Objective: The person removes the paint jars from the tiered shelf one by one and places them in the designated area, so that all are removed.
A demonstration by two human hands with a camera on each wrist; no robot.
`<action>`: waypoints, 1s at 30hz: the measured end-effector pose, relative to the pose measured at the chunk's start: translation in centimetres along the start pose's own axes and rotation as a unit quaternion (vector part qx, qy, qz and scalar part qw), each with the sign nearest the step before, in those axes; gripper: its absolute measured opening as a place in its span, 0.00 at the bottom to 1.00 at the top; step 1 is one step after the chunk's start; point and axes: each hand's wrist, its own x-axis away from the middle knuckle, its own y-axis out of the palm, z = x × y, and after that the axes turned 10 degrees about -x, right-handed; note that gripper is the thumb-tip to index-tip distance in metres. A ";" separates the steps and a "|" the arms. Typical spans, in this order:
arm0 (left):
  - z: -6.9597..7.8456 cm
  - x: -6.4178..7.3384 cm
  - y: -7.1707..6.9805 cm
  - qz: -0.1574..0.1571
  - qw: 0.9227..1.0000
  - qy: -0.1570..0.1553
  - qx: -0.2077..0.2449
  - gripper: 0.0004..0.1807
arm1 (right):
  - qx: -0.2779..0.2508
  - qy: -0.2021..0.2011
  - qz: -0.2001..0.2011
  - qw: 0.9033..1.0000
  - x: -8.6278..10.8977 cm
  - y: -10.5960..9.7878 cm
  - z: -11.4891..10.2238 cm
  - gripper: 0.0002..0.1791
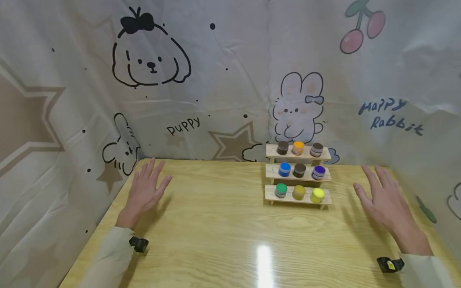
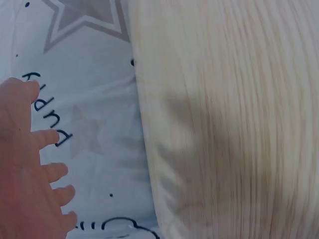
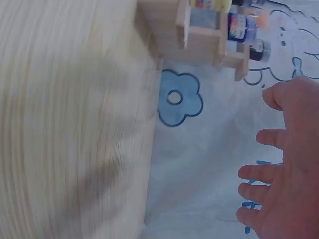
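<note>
Head view: your left hand [image 1: 145, 192] and right hand [image 1: 387, 204] hover over the desk [image 1: 209, 216], well apart, fingers extended and spread, nothing held. Nine jars [image 1: 299, 171] sit three per tier on the wooden rack [image 1: 272, 173], toward the desk's far side, nearer your right.
Left wrist view: your fingers are apart, no jar in reach.
Right wrist view: fingers apart too; rack beyond your thumb, not touching.
Reads as a ready pose; handling a jar next calls for reaching right-hand-first, then narrowing your grip.
</note>
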 end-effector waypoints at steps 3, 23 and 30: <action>1.3 -0.5 0.1 -0.001 1.000 0.004 0.022 0.38 | -0.030 0.016 0.011 0.999 0.5 0.3 -0.4 0.39; 12.8 -2.9 0.7 0.077 0.957 0.061 0.275 0.29 | -0.245 0.016 0.075 0.967 1.5 3.8 -2.1 0.29; 17.0 -4.8 0.9 0.081 0.930 0.067 0.353 0.27 | -0.333 0.012 0.064 0.941 1.4 5.4 -1.9 0.26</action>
